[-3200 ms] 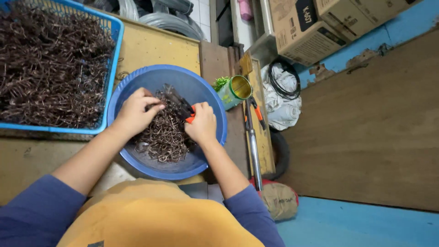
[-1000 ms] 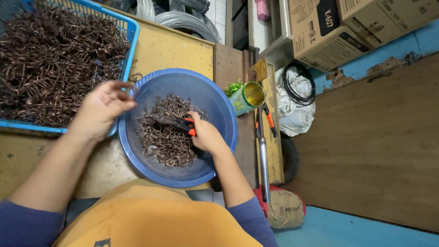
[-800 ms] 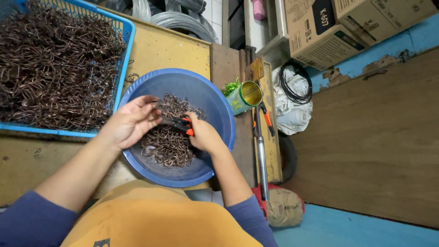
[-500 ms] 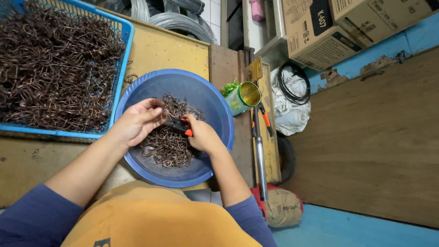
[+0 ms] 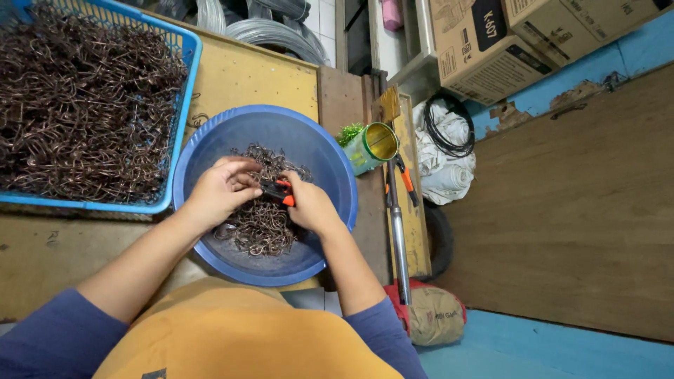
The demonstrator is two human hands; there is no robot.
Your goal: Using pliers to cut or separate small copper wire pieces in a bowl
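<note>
Both hands now meet over round blue plastic basin (image 5: 210, 151) w/ bent copper wire hooks (image 5: 263, 224) — left hand (image 5: 221, 191), back from the left basket side, pinches a hook; right hand (image 5: 309, 205) grips red-handled pliers (image 5: 277, 191).

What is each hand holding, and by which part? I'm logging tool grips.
Right hand: pliers, by the orange-and-black handles. Left hand: fingers at their tip; what they pinch cannot be told.

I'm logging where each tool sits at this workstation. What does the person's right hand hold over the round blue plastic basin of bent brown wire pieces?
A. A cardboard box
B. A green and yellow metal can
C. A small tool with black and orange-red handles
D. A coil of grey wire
C: the right hand grips a small tool with black and orange-red handles above the round blue plastic basin; the left hand meets it there.
</note>
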